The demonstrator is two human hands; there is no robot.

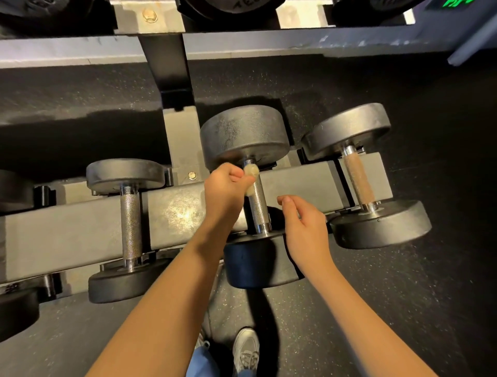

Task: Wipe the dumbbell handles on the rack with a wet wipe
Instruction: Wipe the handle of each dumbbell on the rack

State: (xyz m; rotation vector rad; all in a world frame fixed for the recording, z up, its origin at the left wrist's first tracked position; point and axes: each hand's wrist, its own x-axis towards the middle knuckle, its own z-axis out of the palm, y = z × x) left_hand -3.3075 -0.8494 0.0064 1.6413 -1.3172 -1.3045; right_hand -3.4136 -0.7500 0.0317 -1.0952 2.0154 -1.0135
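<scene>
two hands: left (224,188) pinches wipe (251,175) on middle handle (257,207), right (306,228) relaxed beside it.

The left hand (226,185) pinched a crumpled off-white wet wipe (251,176) against the twelve o'clock end of the knurled steel handle (257,208) of the middle black dumbbell (244,134). The right hand (304,228) hovered at the handle's four o'clock, fingers loosely curled, just beside it.

We're in a gym, down at the free-weights end. A grey steel rack (67,228) cradles 3 black dumbbells (131,223) in full view, chrome handles knurled. Its upper shelf (295,43) carries more dark weights (228,6). Speckled black rubber flooring (416,309) lies underneath, and a green-lit display (457,3) glows top right.
</scene>
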